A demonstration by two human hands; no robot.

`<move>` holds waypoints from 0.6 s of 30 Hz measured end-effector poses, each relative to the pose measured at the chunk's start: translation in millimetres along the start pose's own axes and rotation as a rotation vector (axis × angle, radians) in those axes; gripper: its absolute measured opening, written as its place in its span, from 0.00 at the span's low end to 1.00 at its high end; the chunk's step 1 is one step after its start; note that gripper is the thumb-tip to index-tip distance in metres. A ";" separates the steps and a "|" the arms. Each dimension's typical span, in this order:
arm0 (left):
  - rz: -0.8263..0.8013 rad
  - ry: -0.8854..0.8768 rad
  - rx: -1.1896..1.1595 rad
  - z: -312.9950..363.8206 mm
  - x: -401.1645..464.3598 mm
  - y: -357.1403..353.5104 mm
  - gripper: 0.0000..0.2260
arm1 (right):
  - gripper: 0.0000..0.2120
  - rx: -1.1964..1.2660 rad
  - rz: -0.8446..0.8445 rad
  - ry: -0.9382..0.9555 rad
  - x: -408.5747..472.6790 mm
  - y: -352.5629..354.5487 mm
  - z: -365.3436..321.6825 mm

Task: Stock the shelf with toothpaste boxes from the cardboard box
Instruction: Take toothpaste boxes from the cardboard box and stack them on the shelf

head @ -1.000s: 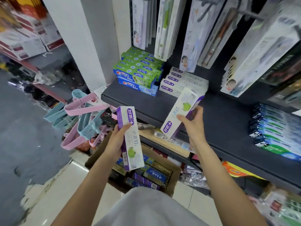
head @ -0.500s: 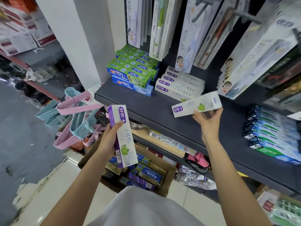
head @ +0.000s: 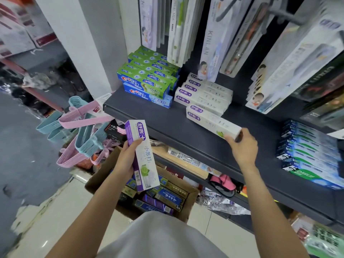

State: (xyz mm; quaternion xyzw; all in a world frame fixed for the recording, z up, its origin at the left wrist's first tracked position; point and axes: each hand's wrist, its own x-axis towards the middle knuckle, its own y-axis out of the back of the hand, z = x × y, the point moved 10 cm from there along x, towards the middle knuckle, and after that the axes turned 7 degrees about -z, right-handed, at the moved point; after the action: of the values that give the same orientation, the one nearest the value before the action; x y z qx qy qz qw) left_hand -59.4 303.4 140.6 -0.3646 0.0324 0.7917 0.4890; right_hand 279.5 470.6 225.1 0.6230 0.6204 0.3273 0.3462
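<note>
Swung flat in half a second and laid onto the shelf [head: 167, 120] before the white stack [head: 203, 94]: one toothpaste box [head: 214, 122], right hand [head: 242, 146] pinching its end. Second box [head: 142, 155] gripped upright in left hand [head: 126, 161], over cardboard box [head: 190, 202]; probably next.

White toothpaste boxes [head: 212, 121] w/ purple ends, dark grey shelf [head: 167, 125], pink & light-blue hangers [head: 83, 127], brown cardboard box [head: 189, 203].
</note>
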 end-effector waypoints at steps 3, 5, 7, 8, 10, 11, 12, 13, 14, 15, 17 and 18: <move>0.025 -0.009 -0.060 5.4 -4.0 0.4 0.19 | 0.22 -0.009 -0.040 -0.057 44.1 -28.5 -18.0; 0.033 -0.018 -0.088 8.5 -6.3 0.8 0.20 | 0.23 0.064 -0.089 -0.151 61.6 -47.7 -21.9; 0.040 -0.048 -0.117 12.4 -9.0 -1.3 0.20 | 0.27 0.140 -0.116 -0.242 60.5 -64.2 -20.8; 0.050 -0.062 -0.128 13.2 -9.7 -2.1 0.19 | 0.29 0.153 -0.084 -0.254 52.2 -66.5 -22.9; 0.078 -0.084 -0.152 13.0 -11.6 -3.7 0.18 | 0.32 0.177 0.045 -0.159 22.8 -59.6 -40.1; 0.082 -0.091 -0.161 12.4 -11.8 -5.7 0.17 | 0.31 0.220 0.074 -0.061 3.8 -57.5 -56.0; 0.070 -0.095 -0.166 11.6 -11.6 -9.2 0.17 | 0.29 0.281 0.013 0.052 -15.5 -61.4 -76.2; 0.043 -0.097 -0.169 10.5 -10.9 -14.6 0.17 | 0.27 0.341 -0.139 0.148 -34.7 -73.6 -97.6; 0.006 -0.095 -0.166 9.1 -10.8 -22.0 0.17 | 0.27 0.389 -0.357 0.209 -55.7 -92.0 -117.2; -0.035 -0.094 -0.160 7.8 -10.9 -30.8 0.16 | 0.28 0.440 -0.597 0.223 -78.2 -111.3 -131.1; -0.117 -0.094 -0.155 5.3 -10.4 -49.1 0.14 | 0.30 0.566 -0.914 0.156 -109.3 -131.6 -139.2; -0.148 -0.099 -0.139 4.8 -9.3 -57.6 0.14 | 0.28 0.612 -0.940 0.134 -110.0 -130.3 -136.4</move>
State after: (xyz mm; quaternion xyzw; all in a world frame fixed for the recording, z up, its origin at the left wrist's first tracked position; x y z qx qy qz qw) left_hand -13.6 328.3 167.3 -0.3597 -0.0738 0.7708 0.5205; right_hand 92.3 362.8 192.9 0.3295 0.9184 -0.0184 0.2182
